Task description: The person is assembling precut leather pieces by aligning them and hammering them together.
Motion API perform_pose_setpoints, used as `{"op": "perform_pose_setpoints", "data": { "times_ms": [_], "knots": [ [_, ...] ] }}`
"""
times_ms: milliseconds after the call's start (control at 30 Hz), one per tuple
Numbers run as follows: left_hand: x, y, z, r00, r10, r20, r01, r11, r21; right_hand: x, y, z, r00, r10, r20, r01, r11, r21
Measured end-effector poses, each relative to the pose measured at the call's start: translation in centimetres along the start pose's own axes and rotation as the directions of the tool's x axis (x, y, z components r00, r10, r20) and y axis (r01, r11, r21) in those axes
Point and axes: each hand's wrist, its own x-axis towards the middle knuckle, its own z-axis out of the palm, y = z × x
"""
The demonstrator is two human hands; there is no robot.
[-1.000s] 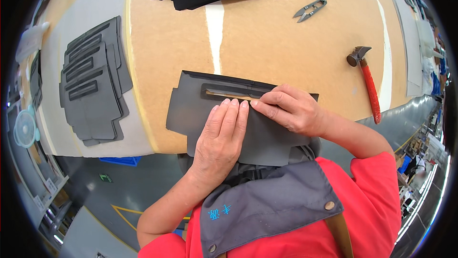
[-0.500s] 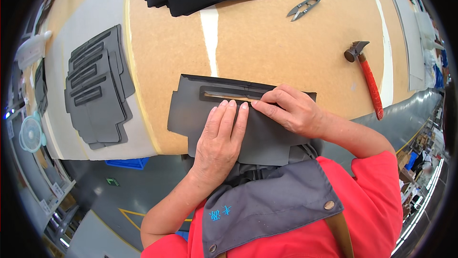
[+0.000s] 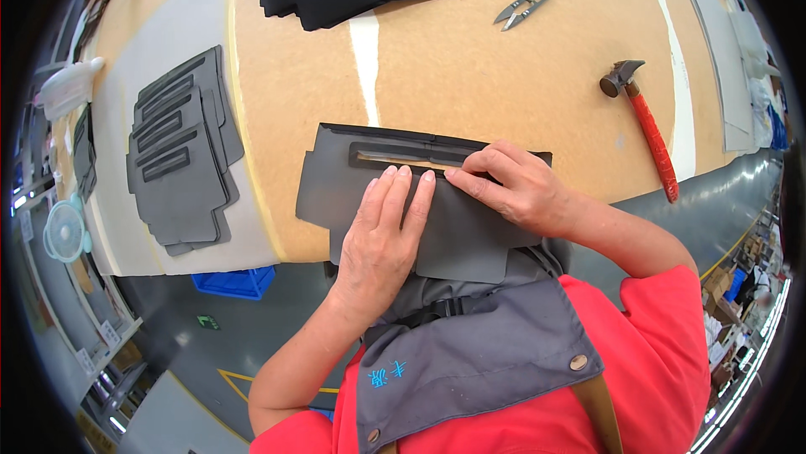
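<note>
"So, where's the gray sheet (image 3: 462,236)?"
"Over the near edge of the table (image 3: 470,76). My left hand (image 3: 376,240) lies flat on it; my right hand (image 3: 522,192) pinches it by the long hole (image 3: 399,159)."

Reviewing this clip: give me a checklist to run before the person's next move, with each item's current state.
1. Left hand laid on the panel, beside the slot: ok.
2. Right hand pinching the panel: cannot tell; it is at the slot, but its underside is hidden.
3. Panel fully on the table: not ok; its near part overhangs the edge.
4. Snips clear of both hands: ok, lying farther off.
5. Hammer clear of the panel: ok, lying to its right.
</note>
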Motion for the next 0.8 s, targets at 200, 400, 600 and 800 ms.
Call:
{"op": "perform_pose_setpoints", "data": {
  "times_ms": [200, 400, 600, 800],
  "knots": [
    [0.3, 0.6, -0.4, 0.999, -0.045, 0.013, 0.045, 0.998, -0.036, -0.1, -0.3, -0.2, 1.0, -0.027, 0.003, 0.027, 0.998, -0.057],
    [0.5, 2.1, 0.1, 0.996, -0.085, -0.03, 0.088, 0.987, 0.135, -0.8, -0.3, -0.4, 1.0, 0.025, -0.006, -0.025, 1.0, -0.018],
    [0.5, 3.6, 0.6, 0.992, -0.12, -0.022, 0.122, 0.99, 0.07, -1.1, -0.1, -0.4, 1.0, -0.025, -0.004, 0.025, 0.998, -0.051],
    [0.6, 4.5, 0.9, 0.993, -0.112, -0.023, 0.113, 0.993, 0.031, -1.7, 0.1, -0.9, 1.0, 0.012, 0.007, -0.012, 1.0, -0.019]
  ]
}}
